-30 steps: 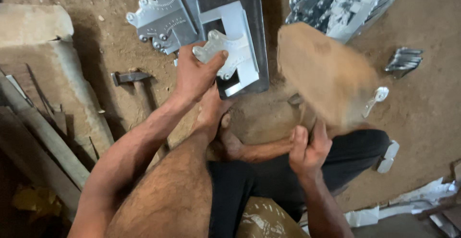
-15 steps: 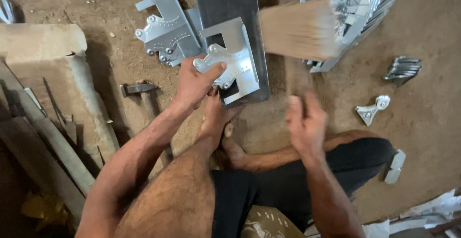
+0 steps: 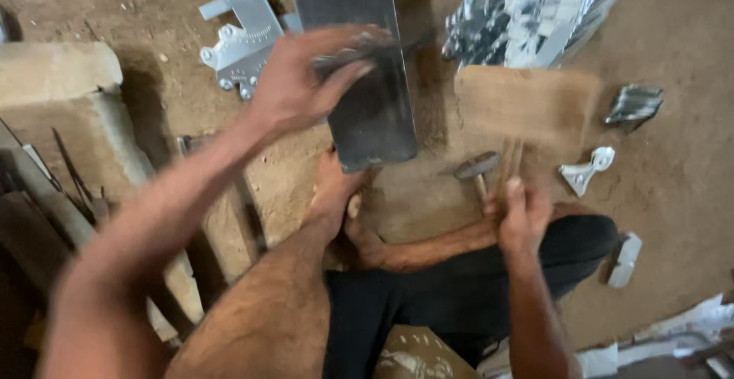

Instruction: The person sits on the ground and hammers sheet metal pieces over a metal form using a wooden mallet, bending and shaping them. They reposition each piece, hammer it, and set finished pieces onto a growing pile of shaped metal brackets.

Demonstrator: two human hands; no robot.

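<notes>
— What were the fingers (image 3: 348, 62) of the left hand (image 3: 294, 89) doing at that moment?

— They were clamped on a thin metal piece (image 3: 367, 46), blurred with motion, above the upper part of the dark steel plate (image 3: 359, 66). Half a second before, that hand had been pressing a bright cut-out bracket flat on the plate; now the bracket no longer lay there, and the hand had come up off the surface with something pinched in it. I couldn't tell for certain that it was the same bracket.

— And the other hand?

— The right hand (image 3: 524, 215) had its fingers closed round the handle of a hammer (image 3: 478, 169), whose head sat low, just past the plate's near corner. Earlier the wooden block (image 3: 527, 108) had been swinging in the air on that side; now it lay flat on the dirt floor (image 3: 688, 188), beside the plate's right edge.

— So what did that tell you?

— As I judged it, the pressing with the block was over for that piece, and the work had shifted to the hammer.

— Anything else round about?

— A flat stamped bracket (image 3: 241, 46) lay left of the plate's far end, a heap of shiny metal parts (image 3: 527, 12) towards the floor's far right, and a small bent clip (image 3: 585, 171) to the right of the block.
</notes>
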